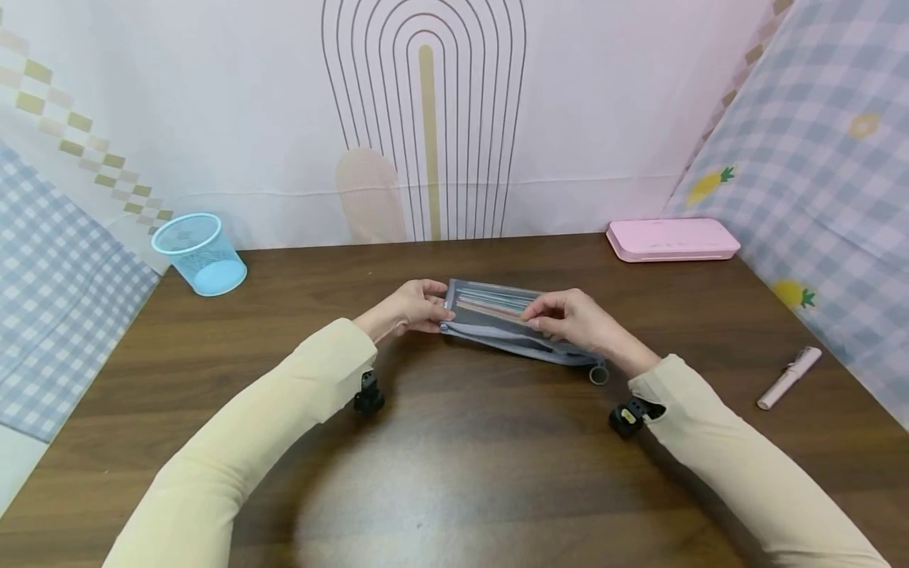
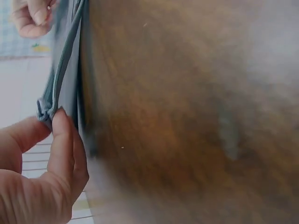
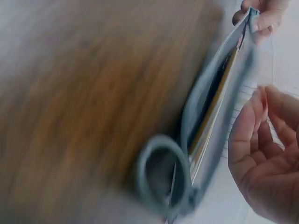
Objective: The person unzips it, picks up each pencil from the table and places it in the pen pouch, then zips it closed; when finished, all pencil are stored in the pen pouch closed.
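A grey-blue zip pouch (image 1: 490,331) with a see-through panel is held tilted over the table. Several thin, long, striped items (image 1: 490,304) show through the panel; their kind is unclear. My left hand (image 1: 419,306) pinches the pouch's left corner between thumb and fingers, by the zip end (image 2: 46,108). Over the panel, my right hand (image 1: 564,315) has curled fingers with thumb and fingertips together; nothing shows between them in the right wrist view. The pouch's mouth gapes on the near side, with yellowish edges (image 3: 219,95) inside. A round ring (image 3: 162,175) hangs at its right end.
A blue mesh pen cup (image 1: 202,256) stands tilted at the back left. At the back right lies a pink pencil case (image 1: 672,239). A whitish pen with a clip (image 1: 790,379) lies on the right side of the brown table (image 1: 454,473). Cloth hangs behind.
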Demonstrator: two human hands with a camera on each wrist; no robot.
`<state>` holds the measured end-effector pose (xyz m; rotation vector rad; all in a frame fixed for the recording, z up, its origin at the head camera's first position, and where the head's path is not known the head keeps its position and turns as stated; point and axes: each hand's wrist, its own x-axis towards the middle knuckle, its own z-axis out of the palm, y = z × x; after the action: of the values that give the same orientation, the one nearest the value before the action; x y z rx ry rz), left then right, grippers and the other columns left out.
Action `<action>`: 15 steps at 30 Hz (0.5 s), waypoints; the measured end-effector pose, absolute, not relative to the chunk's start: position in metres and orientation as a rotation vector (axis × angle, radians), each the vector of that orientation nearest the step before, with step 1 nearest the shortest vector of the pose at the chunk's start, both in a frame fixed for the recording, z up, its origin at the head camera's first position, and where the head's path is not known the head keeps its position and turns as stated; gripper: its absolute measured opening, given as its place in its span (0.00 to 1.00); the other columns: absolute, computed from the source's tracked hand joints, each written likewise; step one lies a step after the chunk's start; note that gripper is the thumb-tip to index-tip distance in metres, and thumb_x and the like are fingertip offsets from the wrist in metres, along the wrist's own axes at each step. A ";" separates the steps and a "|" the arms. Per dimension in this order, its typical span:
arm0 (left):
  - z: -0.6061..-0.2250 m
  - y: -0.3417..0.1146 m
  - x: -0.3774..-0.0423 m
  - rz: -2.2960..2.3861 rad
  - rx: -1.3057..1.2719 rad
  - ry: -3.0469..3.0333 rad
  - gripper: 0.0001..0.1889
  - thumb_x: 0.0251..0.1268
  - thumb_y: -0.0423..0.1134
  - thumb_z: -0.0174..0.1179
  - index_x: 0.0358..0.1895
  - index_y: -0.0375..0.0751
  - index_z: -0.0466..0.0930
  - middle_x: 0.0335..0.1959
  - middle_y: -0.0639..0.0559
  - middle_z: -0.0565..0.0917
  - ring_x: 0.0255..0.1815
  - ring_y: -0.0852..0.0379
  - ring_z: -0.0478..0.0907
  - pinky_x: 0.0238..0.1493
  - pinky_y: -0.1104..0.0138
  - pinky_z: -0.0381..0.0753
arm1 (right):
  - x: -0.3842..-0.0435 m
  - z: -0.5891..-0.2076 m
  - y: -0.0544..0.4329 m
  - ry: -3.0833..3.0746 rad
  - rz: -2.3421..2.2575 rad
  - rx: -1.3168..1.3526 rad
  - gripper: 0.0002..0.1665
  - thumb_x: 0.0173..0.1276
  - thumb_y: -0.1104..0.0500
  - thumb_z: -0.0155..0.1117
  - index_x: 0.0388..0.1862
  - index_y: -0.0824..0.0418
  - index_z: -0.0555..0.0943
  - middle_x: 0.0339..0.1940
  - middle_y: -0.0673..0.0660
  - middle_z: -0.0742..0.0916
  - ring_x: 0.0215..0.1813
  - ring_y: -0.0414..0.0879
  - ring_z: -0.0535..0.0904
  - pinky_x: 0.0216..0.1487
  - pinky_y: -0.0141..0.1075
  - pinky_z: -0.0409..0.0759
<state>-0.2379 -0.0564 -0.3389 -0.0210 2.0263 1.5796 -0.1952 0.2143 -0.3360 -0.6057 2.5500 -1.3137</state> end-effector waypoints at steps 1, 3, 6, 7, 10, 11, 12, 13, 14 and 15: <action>-0.339 -0.056 -0.237 1.582 -0.023 2.049 0.34 0.60 0.22 0.57 0.69 0.31 0.56 0.59 0.34 0.72 0.30 0.61 0.75 0.28 0.73 0.82 | -0.194 -0.336 0.218 2.565 -1.338 -0.560 0.08 0.66 0.68 0.60 0.42 0.71 0.81 0.31 0.63 0.83 0.27 0.40 0.74 0.28 0.31 0.80; -0.340 -0.057 -0.234 1.584 -0.027 2.092 0.33 0.59 0.21 0.57 0.69 0.32 0.57 0.58 0.34 0.73 0.33 0.59 0.76 0.31 0.71 0.83 | -0.193 -0.335 0.227 2.600 -1.393 -0.444 0.10 0.66 0.68 0.59 0.44 0.74 0.80 0.33 0.66 0.82 0.28 0.41 0.76 0.30 0.32 0.83; -0.340 -0.060 -0.231 1.578 -0.033 2.146 0.33 0.58 0.21 0.58 0.68 0.34 0.59 0.56 0.36 0.73 0.37 0.57 0.76 0.36 0.67 0.85 | -0.188 -0.335 0.244 2.632 -1.439 -0.280 0.13 0.66 0.69 0.58 0.47 0.78 0.77 0.35 0.69 0.82 0.29 0.38 0.78 0.32 0.30 0.83; -0.341 -0.061 -0.230 1.579 -0.038 2.158 0.33 0.58 0.21 0.58 0.68 0.34 0.59 0.56 0.36 0.74 0.37 0.56 0.76 0.37 0.66 0.85 | -0.187 -0.335 0.249 2.633 -1.440 -0.232 0.14 0.67 0.70 0.57 0.48 0.78 0.76 0.35 0.68 0.82 0.30 0.37 0.78 0.32 0.29 0.84; -0.343 -0.066 -0.228 1.586 -0.048 2.184 0.33 0.58 0.22 0.58 0.68 0.35 0.59 0.56 0.37 0.73 0.38 0.56 0.76 0.36 0.67 0.85 | -0.183 -0.336 0.260 2.582 -1.448 -0.144 0.16 0.67 0.70 0.56 0.50 0.81 0.73 0.35 0.64 0.83 0.31 0.35 0.79 0.35 0.30 0.84; -0.344 -0.067 -0.227 1.591 -0.049 2.187 0.33 0.58 0.22 0.58 0.68 0.35 0.59 0.56 0.37 0.73 0.38 0.56 0.76 0.35 0.68 0.84 | -0.182 -0.337 0.262 2.554 -1.449 -0.128 0.17 0.68 0.70 0.56 0.51 0.81 0.72 0.34 0.62 0.83 0.31 0.35 0.79 0.35 0.30 0.84; -0.345 -0.068 -0.227 1.595 -0.046 2.191 0.33 0.58 0.22 0.58 0.69 0.35 0.58 0.56 0.37 0.73 0.38 0.56 0.76 0.34 0.68 0.84 | -0.181 -0.338 0.264 2.524 -1.451 -0.117 0.17 0.68 0.70 0.55 0.52 0.82 0.71 0.33 0.60 0.83 0.31 0.35 0.79 0.36 0.30 0.84; -0.345 -0.069 -0.227 1.596 -0.047 2.194 0.33 0.59 0.22 0.58 0.69 0.35 0.58 0.56 0.37 0.73 0.37 0.57 0.76 0.33 0.69 0.84 | -0.181 -0.339 0.264 2.491 -1.462 -0.102 0.18 0.68 0.70 0.55 0.53 0.82 0.71 0.32 0.57 0.83 0.31 0.35 0.80 0.36 0.30 0.84; -0.346 -0.069 -0.226 1.598 -0.048 2.195 0.33 0.59 0.22 0.58 0.69 0.35 0.58 0.56 0.37 0.73 0.37 0.57 0.76 0.33 0.70 0.84 | -0.181 -0.340 0.265 2.456 -1.477 -0.086 0.19 0.68 0.70 0.55 0.53 0.83 0.70 0.31 0.55 0.83 0.30 0.35 0.80 0.36 0.30 0.84; -0.347 -0.070 -0.225 1.602 -0.050 2.194 0.33 0.59 0.22 0.58 0.69 0.35 0.58 0.56 0.37 0.73 0.37 0.57 0.76 0.32 0.70 0.84 | -0.181 -0.341 0.265 2.421 -1.495 -0.069 0.20 0.68 0.70 0.55 0.54 0.83 0.69 0.30 0.53 0.83 0.30 0.35 0.80 0.36 0.30 0.84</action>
<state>-0.2255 -0.0697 -0.3472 -0.0497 2.1941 1.6024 -0.1806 0.2652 -0.3407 -0.0693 2.4215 -1.4948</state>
